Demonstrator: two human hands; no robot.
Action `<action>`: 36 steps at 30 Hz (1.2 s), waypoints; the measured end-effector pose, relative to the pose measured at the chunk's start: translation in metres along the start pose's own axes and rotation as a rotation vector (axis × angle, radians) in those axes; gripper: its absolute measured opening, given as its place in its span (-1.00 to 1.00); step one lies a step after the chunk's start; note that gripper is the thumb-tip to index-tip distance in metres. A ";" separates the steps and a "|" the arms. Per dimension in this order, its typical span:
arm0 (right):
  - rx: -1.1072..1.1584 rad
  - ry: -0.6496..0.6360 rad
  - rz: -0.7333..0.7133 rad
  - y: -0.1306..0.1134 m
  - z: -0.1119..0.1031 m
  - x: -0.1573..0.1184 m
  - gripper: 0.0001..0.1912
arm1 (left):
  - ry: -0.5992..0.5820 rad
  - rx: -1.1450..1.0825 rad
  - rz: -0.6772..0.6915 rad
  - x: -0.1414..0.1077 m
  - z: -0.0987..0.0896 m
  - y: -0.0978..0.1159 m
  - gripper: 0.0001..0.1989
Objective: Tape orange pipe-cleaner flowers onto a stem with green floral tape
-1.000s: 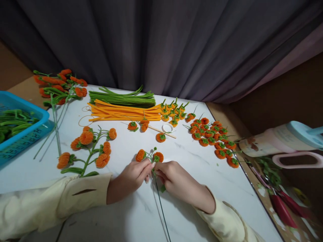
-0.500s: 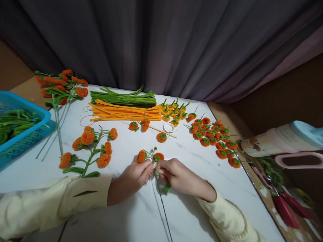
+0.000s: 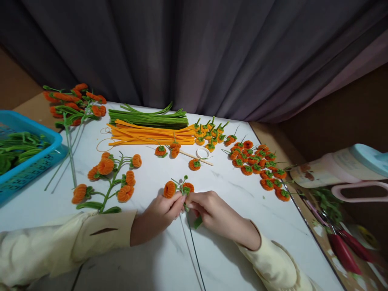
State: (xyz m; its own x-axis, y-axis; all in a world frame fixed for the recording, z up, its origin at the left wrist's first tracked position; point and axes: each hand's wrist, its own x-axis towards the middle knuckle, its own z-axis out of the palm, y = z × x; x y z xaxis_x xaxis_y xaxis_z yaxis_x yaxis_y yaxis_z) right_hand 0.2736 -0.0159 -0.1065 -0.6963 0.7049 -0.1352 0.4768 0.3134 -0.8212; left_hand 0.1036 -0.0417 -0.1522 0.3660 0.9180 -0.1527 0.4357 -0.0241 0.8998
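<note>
I have the left hand (image 3: 159,214) pinching a thin green stem (image 3: 194,247), fingertips squeezed together, just below two orange puffs (image 3: 169,189). My right hand (image 3: 214,212) pinches there too, its fingers curled in. The stem is between the hands, over the white bench (image 3: 230,250). A green strip (image 3: 198,222) peeks out beside my right hand.

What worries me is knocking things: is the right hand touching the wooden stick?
Apart: in the head view, a strip of white tabletop shows between the right hand and the wooden stick.
</note>
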 end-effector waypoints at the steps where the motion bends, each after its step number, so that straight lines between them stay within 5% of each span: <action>1: 0.048 -0.006 0.026 0.001 0.000 0.000 -0.74 | -0.014 -0.035 -0.029 0.000 0.000 0.001 -0.71; 11: 0.749 -0.162 0.278 0.010 -0.001 0.000 -0.76 | -0.053 0.030 0.008 -0.007 -0.002 0.005 -0.72; 18: 0.860 -0.250 0.263 0.018 -0.002 0.003 -0.69 | -0.079 0.047 0.064 -0.011 -0.011 0.013 -0.73; 25: 0.894 -0.195 0.288 0.021 0.005 0.002 -0.70 | -0.095 0.081 0.106 -0.005 -0.016 0.019 -0.72; 31: 1.077 -0.180 0.251 0.028 0.014 0.001 -0.68 | -0.098 -0.258 -0.094 -0.001 -0.014 0.015 -0.62; 36: 1.010 -0.029 0.211 0.030 0.014 0.001 -0.67 | -0.232 -0.515 -0.174 0.006 -0.017 0.008 -0.57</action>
State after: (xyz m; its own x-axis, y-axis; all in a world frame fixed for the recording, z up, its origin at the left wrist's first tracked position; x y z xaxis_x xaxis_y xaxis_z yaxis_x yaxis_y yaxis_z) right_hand 0.2800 -0.0148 -0.1388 -0.6698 0.6635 -0.3332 -0.0724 -0.5050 -0.8601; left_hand 0.0953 -0.0301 -0.1393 0.5207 0.7793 -0.3487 0.0712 0.3674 0.9273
